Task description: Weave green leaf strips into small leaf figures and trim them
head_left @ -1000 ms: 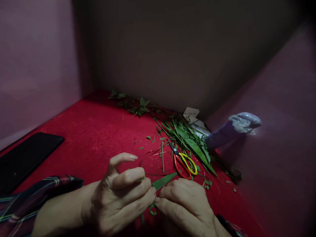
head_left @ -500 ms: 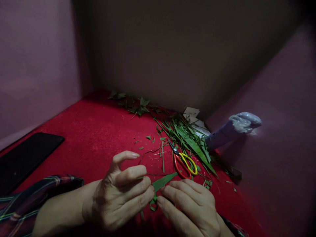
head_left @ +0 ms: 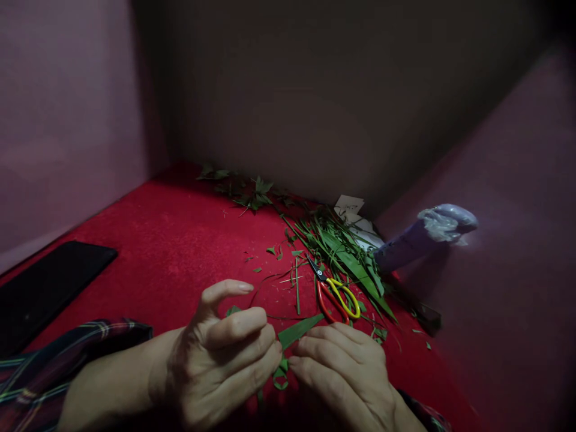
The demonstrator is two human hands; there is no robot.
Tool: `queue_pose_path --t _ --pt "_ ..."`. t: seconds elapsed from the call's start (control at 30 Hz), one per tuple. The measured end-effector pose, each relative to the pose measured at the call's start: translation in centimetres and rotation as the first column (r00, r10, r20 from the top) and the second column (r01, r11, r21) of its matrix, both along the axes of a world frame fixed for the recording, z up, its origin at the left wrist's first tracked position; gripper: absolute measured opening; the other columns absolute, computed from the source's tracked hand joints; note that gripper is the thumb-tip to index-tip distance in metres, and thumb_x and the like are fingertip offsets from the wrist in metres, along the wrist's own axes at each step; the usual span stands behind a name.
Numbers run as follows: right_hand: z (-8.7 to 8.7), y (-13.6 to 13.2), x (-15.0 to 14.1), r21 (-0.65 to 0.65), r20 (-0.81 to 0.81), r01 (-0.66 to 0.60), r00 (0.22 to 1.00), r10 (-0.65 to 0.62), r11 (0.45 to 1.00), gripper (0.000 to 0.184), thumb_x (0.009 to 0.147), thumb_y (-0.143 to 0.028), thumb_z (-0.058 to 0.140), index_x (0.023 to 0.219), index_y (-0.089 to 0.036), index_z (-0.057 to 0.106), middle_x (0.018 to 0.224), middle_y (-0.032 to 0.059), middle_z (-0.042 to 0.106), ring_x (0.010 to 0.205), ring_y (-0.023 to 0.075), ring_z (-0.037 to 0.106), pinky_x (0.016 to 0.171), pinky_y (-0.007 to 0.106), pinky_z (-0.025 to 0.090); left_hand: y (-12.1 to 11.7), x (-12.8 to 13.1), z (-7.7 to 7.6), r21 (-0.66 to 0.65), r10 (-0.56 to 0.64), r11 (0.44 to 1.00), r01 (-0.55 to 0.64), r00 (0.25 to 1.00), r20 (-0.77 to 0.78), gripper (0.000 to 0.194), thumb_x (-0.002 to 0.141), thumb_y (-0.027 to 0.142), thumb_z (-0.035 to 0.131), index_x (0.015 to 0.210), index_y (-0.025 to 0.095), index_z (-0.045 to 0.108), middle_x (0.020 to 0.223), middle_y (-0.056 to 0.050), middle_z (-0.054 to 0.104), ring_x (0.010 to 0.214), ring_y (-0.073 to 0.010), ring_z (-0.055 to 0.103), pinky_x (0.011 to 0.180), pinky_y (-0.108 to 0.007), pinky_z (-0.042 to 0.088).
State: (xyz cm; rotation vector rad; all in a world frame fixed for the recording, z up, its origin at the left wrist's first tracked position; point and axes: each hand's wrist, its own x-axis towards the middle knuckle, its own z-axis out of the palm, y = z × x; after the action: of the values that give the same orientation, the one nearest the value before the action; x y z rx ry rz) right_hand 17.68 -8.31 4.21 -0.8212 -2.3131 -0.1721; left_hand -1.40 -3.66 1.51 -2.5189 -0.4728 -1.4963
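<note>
A: Left hand [head_left: 229,354]?
B: Lower fingers curled in, pinching the green leaf strip [head_left: 298,330]. Index finger lifted and bent.
A: Right hand [head_left: 344,372]?
B: Fingers bent together, tips just beside the left fingertips. Can't tell if they grip anything; their undersides are hidden.
A: Where's the strip?
B: Between the hands, above the red table [head_left: 189,240]. Wide part slants up to the right, toward the scissors [head_left: 320,275]. Small green loop [head_left: 280,380] hangs just below the left fingertips; its join to the strip is hidden.
A: Scissors?
B: Lying on the table beyond the right hand, dark blades pointing up-left, one red handle, one yellow. The hand overlaps the red handle's near end in view; contact unclear.
A: Around that?
B: Heap of leaves [head_left: 346,255] just beyond and right of the blades, long blades and thin stems mixed. Leaf scraps left of it, more leafy sprigs [head_left: 258,192] at the back edge.
A: Rest, quick.
B: White papers [head_left: 348,205] behind the heap, marks on one, unreadable. Purple tube [head_left: 402,246] tilted beside them, clear plastic at its top. Black flat object [head_left: 58,291] on the table, far left. Plaid sleeve [head_left: 36,372] on the left arm.
</note>
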Motion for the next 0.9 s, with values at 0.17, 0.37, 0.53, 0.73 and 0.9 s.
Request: queue_pose_path --t 0.17,0.37,0.53,0.73,0.9 --pt "0.1 -0.3 0.0 0.051 0.02 -0.013 1.0 0.012 0.999 0.017 0.087 -0.008 0.045 0.093 -0.007 0.06 0.061 0.0057 0.064 0.054 0.0138 0.057 0.049 0.027 0.043 -0.1 0.0 0.2 -0.029 -0.006 1.0 0.007 0.999 0.052 0.039 0.09 0.01 0.033 0.077 0.017 0.069 0.068 0.0 0.073 0.078 -0.0151 0.061 0.095 -0.047 0.042" --pt "-0.1 -0.4 -0.1 0.073 0.09 0.04 0.995 -0.046 0.997 0.019 0.089 -0.009 0.042 0.094 -0.007 0.06 0.056 0.0032 0.059 0.055 0.0146 0.056 0.053 0.028 0.042 0.3 0.0 0.3 -0.005 -0.013 1.0 0.013 0.999 0.047 0.042 0.091 0.01 0.032 0.075 0.016 0.069 0.068 0.0 0.074 0.079 -0.0144 0.06 0.096 -0.046 0.041" --pt "-0.6 -0.3 -0.3 0.07 0.09 0.035 0.995 -0.041 0.997 0.016 0.087 -0.007 0.044 0.085 -0.008 0.06 0.05 0.0006 0.053 0.047 0.0122 0.045 0.046 0.026 0.033 0.4 -0.1 0.4 0.033 -0.033 0.999 0.032 0.999 0.003 0.038 0.09 0.01 0.035 0.075 0.017 0.069 0.066 0.0 0.073 0.079 -0.0139 0.06 0.096 -0.044 0.039" --pt "-1.7 -0.3 0.0 0.038 0.096 0.025 0.995 -0.029 0.999 0.01 0.083 -0.009 0.05 0.084 -0.011 0.059 0.051 -0.0009 0.05 0.048 0.0116 0.04 0.048 0.027 0.028 -1.3 1.3 -0.6 -0.141 0.104 0.987 -0.074 0.971 0.217 0.035 0.089 0.014 0.037 0.077 0.019 0.069 0.068 0.0 0.074 0.075 -0.0158 0.062 0.093 -0.048 0.042" --pt "-1.6 -0.2 -0.2 -0.079 0.067 0.0 0.998 0.006 0.997 0.012 0.081 -0.006 0.047 0.079 -0.012 0.057 0.053 -0.0004 0.048 0.05 0.0122 0.038 0.049 0.029 0.024 -1.1 0.7 -0.7 -0.025 0.02 1.0 -0.019 0.998 0.053 0.038 0.09 0.012 0.035 0.078 0.019 0.07 0.068 0.001 0.074 0.076 -0.0135 0.062 0.099 -0.043 0.039"
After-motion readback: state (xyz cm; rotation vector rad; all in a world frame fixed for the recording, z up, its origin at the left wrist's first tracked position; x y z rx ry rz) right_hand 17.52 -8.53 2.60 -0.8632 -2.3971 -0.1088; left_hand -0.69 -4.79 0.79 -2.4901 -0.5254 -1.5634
